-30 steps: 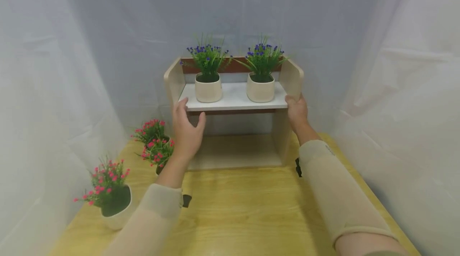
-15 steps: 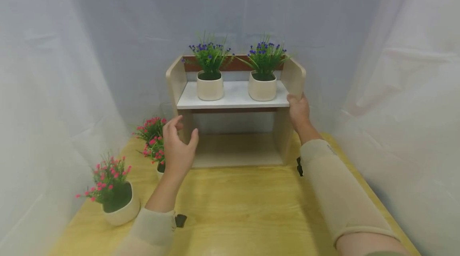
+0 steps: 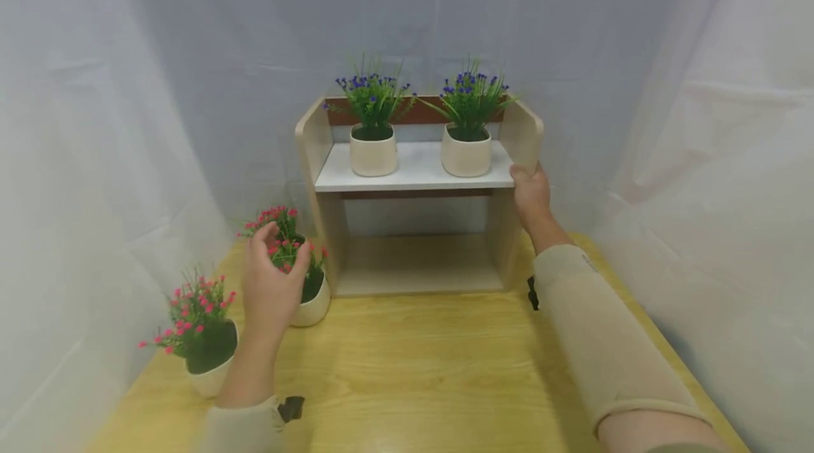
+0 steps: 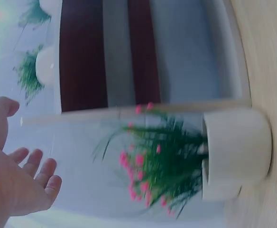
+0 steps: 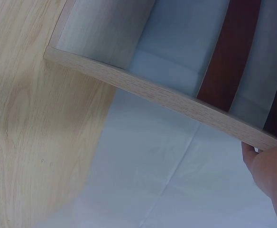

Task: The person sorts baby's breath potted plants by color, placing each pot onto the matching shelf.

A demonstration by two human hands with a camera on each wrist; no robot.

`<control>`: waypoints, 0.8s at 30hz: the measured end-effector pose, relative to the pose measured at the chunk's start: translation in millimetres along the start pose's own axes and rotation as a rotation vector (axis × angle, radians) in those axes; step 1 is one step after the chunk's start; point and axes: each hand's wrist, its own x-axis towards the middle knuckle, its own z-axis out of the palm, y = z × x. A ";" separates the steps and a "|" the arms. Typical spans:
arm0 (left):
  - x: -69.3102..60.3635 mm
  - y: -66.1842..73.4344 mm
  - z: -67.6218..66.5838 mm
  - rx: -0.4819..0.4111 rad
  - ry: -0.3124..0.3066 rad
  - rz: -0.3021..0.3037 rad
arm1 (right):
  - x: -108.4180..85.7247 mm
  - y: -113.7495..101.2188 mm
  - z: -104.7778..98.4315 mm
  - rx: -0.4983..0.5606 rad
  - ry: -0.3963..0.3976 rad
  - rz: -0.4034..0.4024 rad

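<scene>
A two-tier wooden shelf (image 3: 413,186) stands at the back of the table. My right hand (image 3: 533,200) grips its right side panel (image 5: 167,97), thumb at the front edge near the white upper board. In the head view my left hand (image 3: 273,290) is raised with fingers loosely bent and nothing between them. It hovers before a pink-flowered potted plant (image 3: 311,308) left of the shelf, partly covering it. The left wrist view shows that pot (image 4: 238,145) standing apart from the hand. A second pink-flowered plant (image 3: 273,215) is mostly hidden behind it.
Two purple-flowered plants in cream pots, a left one (image 3: 373,153) and a right one (image 3: 466,153), stand on the upper board. Another pink-flowered plant (image 3: 213,372) sits at the table's left, beside my left forearm. Pale sheeting (image 3: 407,15) surrounds the wooden table (image 3: 413,368).
My left hand has come away from the shelf's left front, moving left and down to the pink-flowered plants. My right hand keeps its grip on the side panel.
</scene>
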 end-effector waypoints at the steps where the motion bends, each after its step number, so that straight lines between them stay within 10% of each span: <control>1: 0.1 -1.0 -5.8 0.013 -0.010 -0.023 | 0.1 0.1 -0.3 -0.001 0.002 0.002; 8: -0.2 -12.8 -45.2 0.077 -0.004 -0.210 | 0.1 0.1 -0.2 0.009 -0.010 0.009; 14: -4.2 -31.5 -71.8 0.049 0.079 -0.229 | 0.4 -1.6 0.6 0.014 -0.011 -0.001; 24: -13.8 -42.0 -99.6 0.074 0.410 -0.207 | -0.8 -1.0 0.9 0.023 -0.011 -0.002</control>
